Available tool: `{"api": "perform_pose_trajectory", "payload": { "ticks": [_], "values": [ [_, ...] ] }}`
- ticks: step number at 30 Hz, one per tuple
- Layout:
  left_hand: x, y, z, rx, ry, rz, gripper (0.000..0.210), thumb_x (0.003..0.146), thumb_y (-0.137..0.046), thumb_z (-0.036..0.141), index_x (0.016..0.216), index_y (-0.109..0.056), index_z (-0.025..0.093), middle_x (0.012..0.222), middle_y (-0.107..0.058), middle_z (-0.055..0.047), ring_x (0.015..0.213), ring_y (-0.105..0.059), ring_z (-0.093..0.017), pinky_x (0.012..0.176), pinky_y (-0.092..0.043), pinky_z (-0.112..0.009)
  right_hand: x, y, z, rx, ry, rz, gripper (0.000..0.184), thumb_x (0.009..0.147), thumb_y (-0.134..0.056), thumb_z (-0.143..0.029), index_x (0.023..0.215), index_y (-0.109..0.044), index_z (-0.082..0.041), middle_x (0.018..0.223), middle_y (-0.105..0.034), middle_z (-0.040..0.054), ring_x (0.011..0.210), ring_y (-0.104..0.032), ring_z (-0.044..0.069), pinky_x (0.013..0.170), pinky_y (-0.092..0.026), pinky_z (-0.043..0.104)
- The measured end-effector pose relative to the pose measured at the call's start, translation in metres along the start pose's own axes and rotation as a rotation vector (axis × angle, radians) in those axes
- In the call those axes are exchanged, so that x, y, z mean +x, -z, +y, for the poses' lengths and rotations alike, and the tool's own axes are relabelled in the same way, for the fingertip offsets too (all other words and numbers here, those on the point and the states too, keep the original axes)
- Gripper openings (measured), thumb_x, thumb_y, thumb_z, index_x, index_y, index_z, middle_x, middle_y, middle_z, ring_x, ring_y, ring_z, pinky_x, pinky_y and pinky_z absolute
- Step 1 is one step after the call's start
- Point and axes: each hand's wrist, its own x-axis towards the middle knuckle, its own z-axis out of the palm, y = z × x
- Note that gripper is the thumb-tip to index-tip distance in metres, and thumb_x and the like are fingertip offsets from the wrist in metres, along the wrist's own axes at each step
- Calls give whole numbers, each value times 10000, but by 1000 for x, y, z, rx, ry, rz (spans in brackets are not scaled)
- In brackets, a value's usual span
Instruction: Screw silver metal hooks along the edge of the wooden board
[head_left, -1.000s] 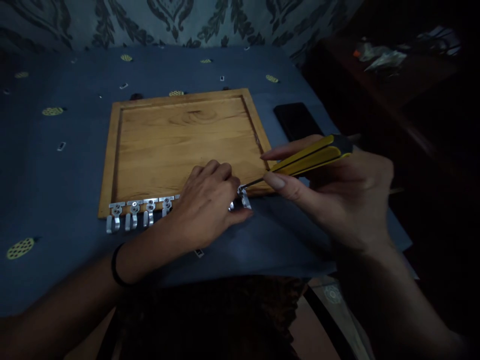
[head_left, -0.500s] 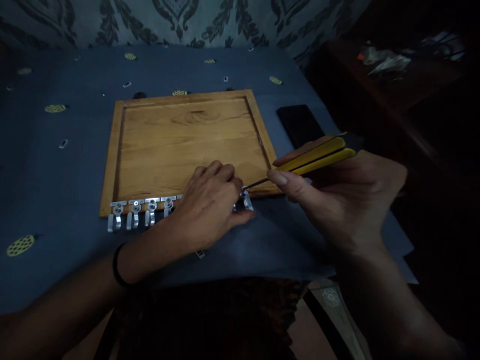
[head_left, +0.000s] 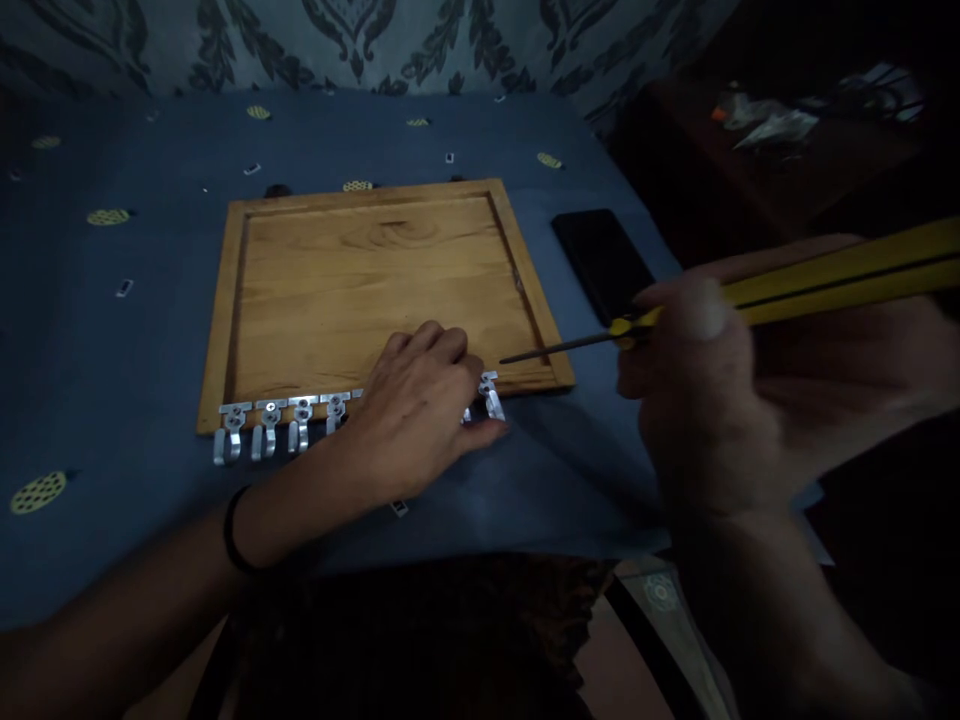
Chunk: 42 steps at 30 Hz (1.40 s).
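Observation:
A framed wooden board (head_left: 360,290) lies on the cloth, and a silver metal hook rail (head_left: 300,405) runs along its near edge. My left hand (head_left: 420,415) is closed over the right part of the rail, fingers curled on top and thumb below; it hides several hooks. The last hook (head_left: 491,398) shows at the right of my fingers. In my right hand (head_left: 750,390) is a screwdriver (head_left: 840,275) with a yellow handle. Its thin dark shaft points left, and its tip appears just above the right end of the rail, apart from it.
A black phone (head_left: 604,262) lies right of the board. Blue cloth with yellow spots (head_left: 165,330) covers the table. Beyond its right edge, a dark piece of furniture (head_left: 847,190) bears a clear plastic bag (head_left: 776,125). A patterned wall or curtain (head_left: 420,45) stands behind.
My right hand has drawn the screwdriver back to the right and nearer to me, lifting its tip off the rail's right end. My left hand has stayed in place.

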Motion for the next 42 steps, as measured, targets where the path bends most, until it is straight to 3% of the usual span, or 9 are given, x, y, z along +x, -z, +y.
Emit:
{"api": "perform_pose_trajectory", "payload": {
  "ticks": [3,12,19,31,36,39,42],
  "values": [
    [0,0,0,14,6,-13,310,892,-738,436,964,-697,138,1025,-651,-90,1048,-557,-287,886,-435,-402,-3,-1,5,-20,28,-73,214,867,-738,-324,671,-693,-249,604,-628,-24,574,-617,165,537,-494,338],
    [1,0,1,32,7,-14,325,884,-744,443,989,-702,138,1024,-650,-94,1054,-557,-292,888,-441,-403,-10,-6,9,5,-24,-157,118,888,-730,-335,810,-683,-261,620,-627,-43,535,-578,142,529,-426,316],
    [2,1,2,25,18,-29,313,889,-739,438,971,-701,138,1030,-651,-95,1058,-561,-294,908,-447,-419,-7,-2,9,-43,37,-230,124,908,-708,-351,818,-671,-275,743,-704,-40,598,-629,163,568,-473,329],
    [2,2,3,33,19,-45,321,908,-715,423,1040,-719,130,1062,-654,-110,1073,-556,-302,927,-447,-435,3,-3,5,22,139,-320,169,850,-774,-259,732,-659,-294,654,-659,-61,588,-621,159,536,-478,322],
    [3,3,3,28,29,-68,344,916,-704,435,1072,-718,129,1077,-642,-104,1108,-548,-309,951,-439,-444,5,-4,5,141,9,-331,129,814,-810,-294,763,-693,-277,764,-675,-25,683,-650,174,524,-486,311],
    [2,2,2,31,21,-60,339,910,-711,443,1040,-714,130,1067,-642,-97,1110,-553,-310,954,-444,-445,5,-1,4,283,-135,-355,167,827,-796,-261,980,-744,-306,862,-710,-43,582,-634,126,474,-502,279],
    [1,0,1,33,10,-39,346,902,-719,453,1027,-713,131,1058,-642,-94,1111,-557,-312,952,-451,-446,6,4,4,371,-204,-401,170,860,-766,-262,1010,-761,-342,918,-735,-44,522,-623,112,484,-537,293]
  ]
}}
